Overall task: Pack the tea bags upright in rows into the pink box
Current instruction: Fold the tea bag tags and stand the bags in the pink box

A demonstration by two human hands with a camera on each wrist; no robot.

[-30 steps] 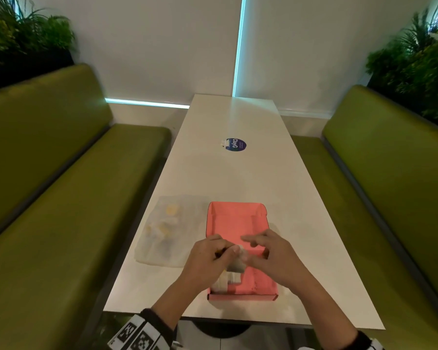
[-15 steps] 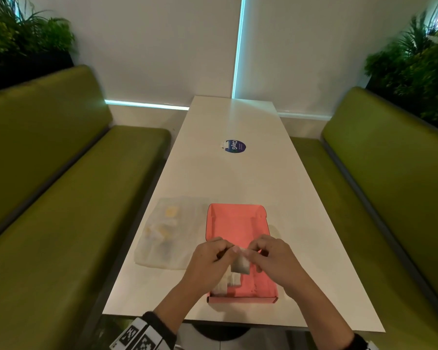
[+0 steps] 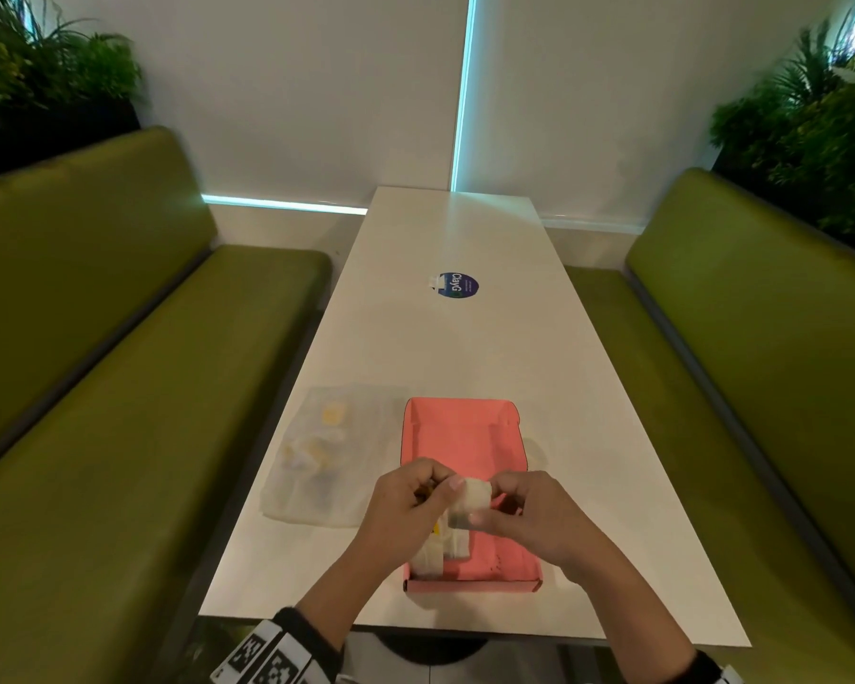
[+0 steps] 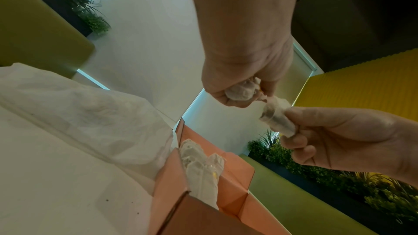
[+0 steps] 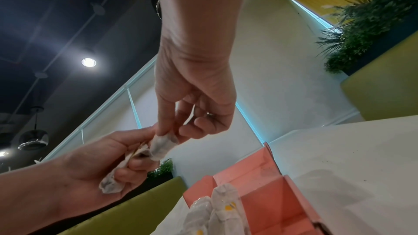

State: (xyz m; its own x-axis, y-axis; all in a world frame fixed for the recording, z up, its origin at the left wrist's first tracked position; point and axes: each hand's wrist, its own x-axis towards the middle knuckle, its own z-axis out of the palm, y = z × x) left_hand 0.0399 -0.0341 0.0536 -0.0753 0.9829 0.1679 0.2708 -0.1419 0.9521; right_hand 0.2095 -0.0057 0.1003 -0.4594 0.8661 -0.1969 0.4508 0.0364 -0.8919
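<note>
The pink box [image 3: 465, 436] lies open on the white table [image 3: 465, 348], with a few white tea bags [image 3: 435, 552] standing in its near left corner. Just above that corner my two hands meet. My left hand [image 3: 438, 491] grips a crumpled tea bag [image 4: 242, 90] in its curled fingers. My right hand [image 3: 487, 508] pinches another tea bag [image 3: 472, 501] between thumb and fingers, right next to the left fingertips. In the right wrist view, that pinched tea bag [image 5: 162, 145] hangs above the box [image 5: 267, 176] and the packed tea bags [image 5: 217, 208].
A clear plastic bag [image 3: 327, 451] holding more tea bags lies left of the box. A round blue sticker [image 3: 457, 284] sits farther up the table. Green benches [image 3: 119, 387] run along both sides, with plants behind them.
My right fingers, spread a second ago, have closed into a pinch on a tea bag. Both hands have drawn together over the box's near end.
</note>
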